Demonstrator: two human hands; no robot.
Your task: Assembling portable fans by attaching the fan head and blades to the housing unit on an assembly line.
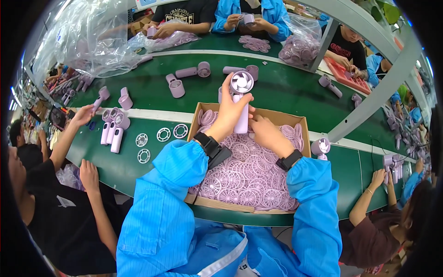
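My left hand (pixel 224 114) is wrapped round the handle of a lilac handheld fan (pixel 241 121), held upright above the box. Its round head faces me, with the white blades exposed. Just right of the handle, my right hand (pixel 269 135) is over the far part of the pile, fingers curled down. The fan handle and the hand itself hide what those fingertips touch. Under both hands, an open cardboard box (pixel 297 119) is filled with round lilac fan grilles (pixel 244 177), lying loose and overlapping.
Several white and lilac rings (pixel 163 134) lie left of the box, near a cluster of standing fans (pixel 112 129). One fan (pixel 320 147) stands by the box's right side. More fans (pixel 176 86) rest on the green belt (pixel 277 85). A grey metal post (pixel 364 99) slants at right; co-workers sit around.
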